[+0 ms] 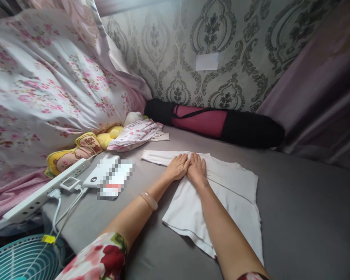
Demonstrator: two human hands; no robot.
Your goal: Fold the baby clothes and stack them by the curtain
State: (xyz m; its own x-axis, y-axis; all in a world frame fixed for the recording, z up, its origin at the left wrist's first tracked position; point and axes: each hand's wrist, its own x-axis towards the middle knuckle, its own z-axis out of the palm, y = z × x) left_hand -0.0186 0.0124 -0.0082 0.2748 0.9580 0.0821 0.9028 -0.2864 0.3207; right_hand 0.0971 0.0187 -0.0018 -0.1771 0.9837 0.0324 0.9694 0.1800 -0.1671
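Observation:
A white long-sleeved shirt (233, 190) lies spread on the grey bed sheet (303, 202), one sleeve reaching out to the left and the other folded across the body. My left hand (179, 166) rests flat where the left sleeve meets the body, fingers stretched out. Beside it, touching it, my right hand (196, 167) lies palm down on the shirt with its fingers extended. Neither hand grasps the cloth. A pale bangle (149, 200) circles my left wrist. My right forearm crosses over the lower part of the shirt and covers some of it.
To the left are a white power strip (46, 190) with plugged cables, a white power bank (95, 175) and a pixelated item (119, 177). Yellow plush toys (72, 153) and a printed cloth (137, 134) lie behind. A black-and-pink bag (204, 120) lies along the wall; a teal fan (23, 258) stands lower left.

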